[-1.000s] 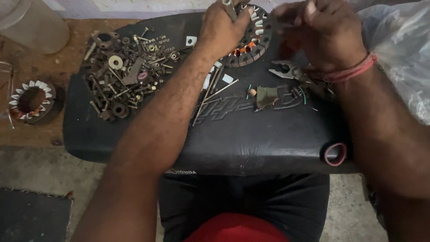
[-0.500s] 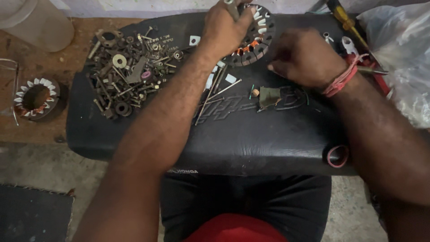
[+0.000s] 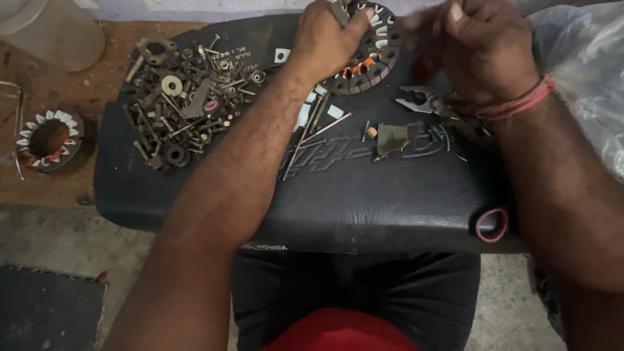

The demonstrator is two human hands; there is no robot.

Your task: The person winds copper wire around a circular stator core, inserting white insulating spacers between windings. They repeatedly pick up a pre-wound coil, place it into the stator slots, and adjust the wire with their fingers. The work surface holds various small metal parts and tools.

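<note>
While the left hand [image 3: 325, 36] clamps the stator [image 3: 367, 55] at the seat's [image 3: 364, 201] far edge, its ring of steel teeth and copper windings shows beside the knuckles. Pliers [image 3: 422, 101] lie just right; a heap of bolts [image 3: 182, 110] lies left. The right hand [image 3: 484, 49], fingers curled, grip unclear, has risen off the seat since half a second ago.

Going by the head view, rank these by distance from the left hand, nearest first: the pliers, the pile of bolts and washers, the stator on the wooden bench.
From the left hand:
1. Pliers, just to its right on the black seat.
2. Pile of bolts and washers, to its left on the seat.
3. Stator on the wooden bench, far left, off the seat.
</note>
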